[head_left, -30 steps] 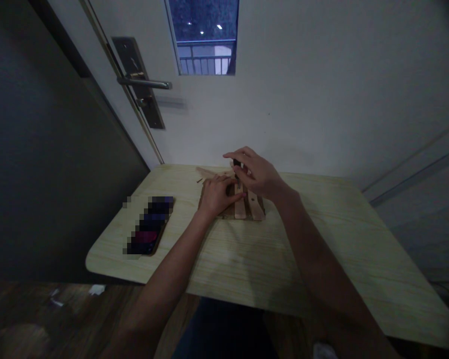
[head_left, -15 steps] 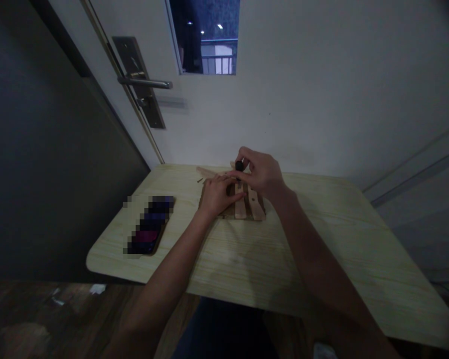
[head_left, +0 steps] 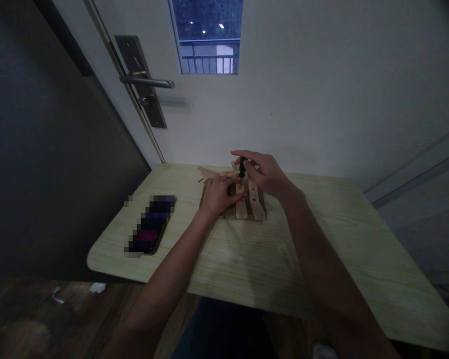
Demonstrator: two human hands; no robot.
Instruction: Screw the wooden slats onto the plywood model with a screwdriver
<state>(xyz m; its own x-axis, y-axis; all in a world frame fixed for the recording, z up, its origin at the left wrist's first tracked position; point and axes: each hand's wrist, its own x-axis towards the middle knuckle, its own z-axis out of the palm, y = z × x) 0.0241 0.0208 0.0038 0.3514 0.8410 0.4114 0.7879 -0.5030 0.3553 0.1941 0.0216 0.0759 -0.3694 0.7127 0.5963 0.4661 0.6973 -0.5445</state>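
Note:
A small wooden assembly of light slats [head_left: 251, 204] lies on the far part of a pale wood-grain table [head_left: 276, 259]. My left hand [head_left: 220, 193] rests flat on its left side, fingers pressing the slats down. My right hand [head_left: 264, 173] is above the assembly, fingers closed round a small black-handled screwdriver [head_left: 241, 169] held upright with its tip down on a slat.
A phone [head_left: 151, 225] lies on the table's left part, near the edge. Loose wooden pieces [head_left: 209, 173] lie behind the assembly. A white door with a metal handle [head_left: 146, 82] and a small window [head_left: 208, 36] stands right behind the table. Dark floor lies below left.
My right hand's fingers shifted round the screwdriver handle, opening then closing, as if turning it. My left hand stayed on the slats. The view moved slightly.

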